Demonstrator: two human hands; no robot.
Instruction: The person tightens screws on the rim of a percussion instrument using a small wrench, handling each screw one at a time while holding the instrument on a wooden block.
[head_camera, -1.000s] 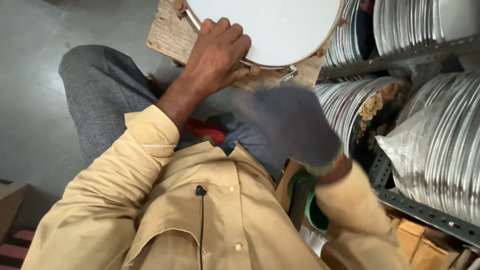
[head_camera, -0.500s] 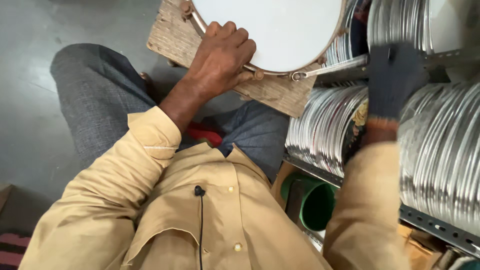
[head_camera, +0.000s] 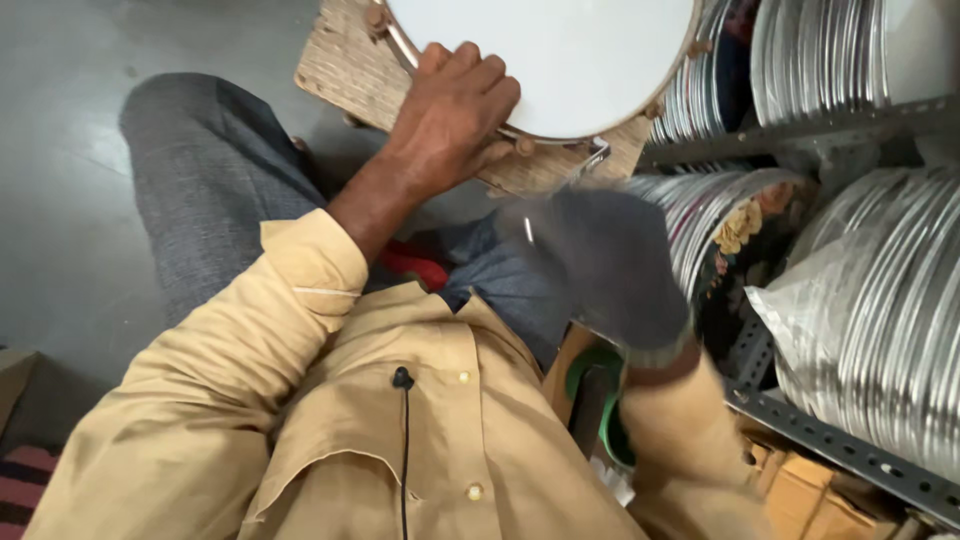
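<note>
The room has a smooth grey floor and, on the right, a metal rack full of shiny round frames standing on edge, close like plates. The person sits low, a knee in grey trousers raised.

A round drum lies flat on a rough wooden board, which seems to rest over the lap. The drum takes almost the whole board; only the left corner and a strip along the near edge stay bare. Its skin is white, smooth and tight, and small metal fittings sit around the rim.

The left hand is bare. It rests over the near rim of the drum, the fingers bent down onto the skin and the palm on the board's near edge. In my judgement it presses there so that the drum does not slide or turn.

The right hand wears a dark knitted glove and is blurred. It hangs just in front of the board's near edge, not touching the drum. A thin bright streak shows near it (perhaps a small metal tool), but I cannot tell if the hand is closed on anything.

Below it stands a green container, and a plastic-wrapped stack of frames fills the lower shelf.
</note>
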